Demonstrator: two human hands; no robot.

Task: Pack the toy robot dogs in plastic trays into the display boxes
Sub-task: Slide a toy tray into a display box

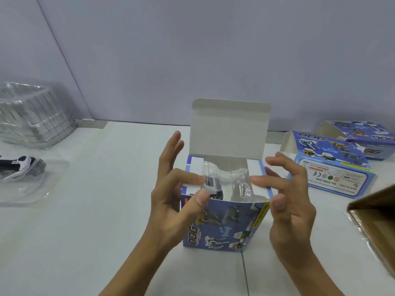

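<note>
At the centre of the head view, an upright blue display box (224, 225) stood on the white desk (106, 210) with its top lid flap (229, 129) raised. Inside its mouth sat a clear plastic tray (226, 180) holding a white toy robot dog (211, 185). The left hand (171, 195) had a spread grip, index fingertip and thumb touching the box's left side flap. The right hand (286, 201) was also spread, its index finger on the right side flap. At left lay another trayed dog (23, 165) below stacked empty trays (32, 112); two more boxes (333, 165) lay at right.
</note>
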